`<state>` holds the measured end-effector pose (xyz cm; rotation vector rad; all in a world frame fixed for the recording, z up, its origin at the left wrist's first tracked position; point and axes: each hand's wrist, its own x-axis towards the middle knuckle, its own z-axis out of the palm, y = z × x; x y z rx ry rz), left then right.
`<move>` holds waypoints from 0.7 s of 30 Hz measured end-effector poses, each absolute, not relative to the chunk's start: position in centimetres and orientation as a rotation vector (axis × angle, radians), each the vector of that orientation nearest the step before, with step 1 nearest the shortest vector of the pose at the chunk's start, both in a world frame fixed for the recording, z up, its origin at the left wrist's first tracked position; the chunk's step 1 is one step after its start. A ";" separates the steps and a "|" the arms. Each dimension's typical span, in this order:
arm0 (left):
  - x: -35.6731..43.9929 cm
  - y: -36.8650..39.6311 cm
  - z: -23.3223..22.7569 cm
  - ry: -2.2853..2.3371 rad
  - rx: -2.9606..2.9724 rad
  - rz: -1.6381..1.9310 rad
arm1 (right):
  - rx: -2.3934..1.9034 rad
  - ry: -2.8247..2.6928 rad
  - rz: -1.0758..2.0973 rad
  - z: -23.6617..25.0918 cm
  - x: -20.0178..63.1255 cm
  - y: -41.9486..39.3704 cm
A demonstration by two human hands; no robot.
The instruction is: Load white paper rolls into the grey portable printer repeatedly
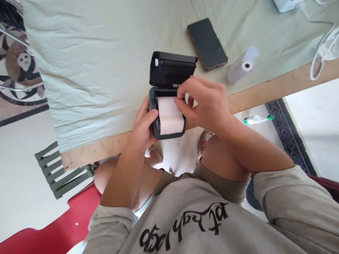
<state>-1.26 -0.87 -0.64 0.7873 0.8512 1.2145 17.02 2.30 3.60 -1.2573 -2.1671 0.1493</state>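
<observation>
A small black printer (169, 72) sits at the near edge of the table with its lid flipped open and away from me. A strip of white paper (169, 118) runs out of its bay over the front. My left hand (143, 125) grips the printer's left side, thumb on the front edge beside the paper. My right hand (206, 104) reaches in from the right, its fingertips pinching at the paper roll inside the open bay.
A dark phone (207, 43) lies face up beyond the printer. A spare white paper roll (242, 66) lies to its right. White cables (320, 53) and a white device (287, 4) sit at the far right. A pale cloth (92, 63) covers the table. A marker (258, 119) lies on the floor.
</observation>
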 end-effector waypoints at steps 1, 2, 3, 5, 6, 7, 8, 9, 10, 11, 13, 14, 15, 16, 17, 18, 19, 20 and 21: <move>-1.2 -0.9 -0.7 0.838 0.823 1.219 | -1.309 -2.248 0.132 3.9 16.9 2.0; -1.2 -1.0 -0.7 0.828 0.861 1.224 | -1.353 -2.318 0.104 4.3 16.7 1.7; -1.2 -1.0 -0.7 0.822 0.898 1.226 | -1.384 -2.379 0.076 4.6 16.6 1.3; -1.1 -1.0 -0.7 0.817 0.949 1.228 | -1.397 -2.479 0.054 5.2 16.5 0.7; -1.1 -1.0 -0.7 0.816 0.960 1.228 | -1.391 -2.513 0.058 5.5 16.5 0.5; -1.1 -1.0 -0.7 0.813 0.965 1.228 | -1.386 -2.534 0.062 5.6 16.4 0.4; -1.1 -1.0 -0.8 0.811 0.965 1.228 | -1.392 -2.544 0.065 5.7 16.4 0.3; -1.1 -1.0 -0.8 0.809 0.963 1.229 | -1.413 -2.546 0.070 5.7 16.4 0.3; -1.1 -1.0 -0.8 0.810 0.961 1.229 | -1.445 -2.546 0.081 5.7 16.4 0.4; -1.1 -1.0 -0.8 0.812 0.959 1.232 | -1.480 -2.551 0.104 5.6 16.4 0.6; -1.2 -1.0 -0.7 0.825 0.954 1.233 | -1.531 -2.556 0.172 5.6 16.4 0.8; -1.2 -1.0 -0.7 0.834 0.941 1.228 | -1.530 -2.541 0.220 5.7 16.6 0.9; -1.1 -0.9 -0.6 0.840 0.918 1.222 | -1.501 -2.512 0.290 6.0 16.8 1.0; -1.1 -0.9 -0.5 0.844 0.887 1.225 | -1.446 -2.469 0.403 6.3 17.2 1.1; -1.1 -0.9 -0.4 0.845 0.854 1.229 | -1.370 -2.406 0.562 6.6 17.6 1.1; -1.0 -0.8 -0.3 0.841 0.822 1.241 | -1.277 -2.322 0.763 6.8 18.2 1.2; -1.0 -0.8 -0.1 0.836 0.792 1.257 | -1.166 -2.216 0.990 6.9 18.9 1.3; -0.9 -0.7 0.0 0.835 0.765 1.277 | -1.062 -2.088 1.210 6.8 19.6 1.5; -0.8 -0.6 0.1 0.840 0.733 1.288 | -0.985 -1.936 1.386 6.4 20.2 1.8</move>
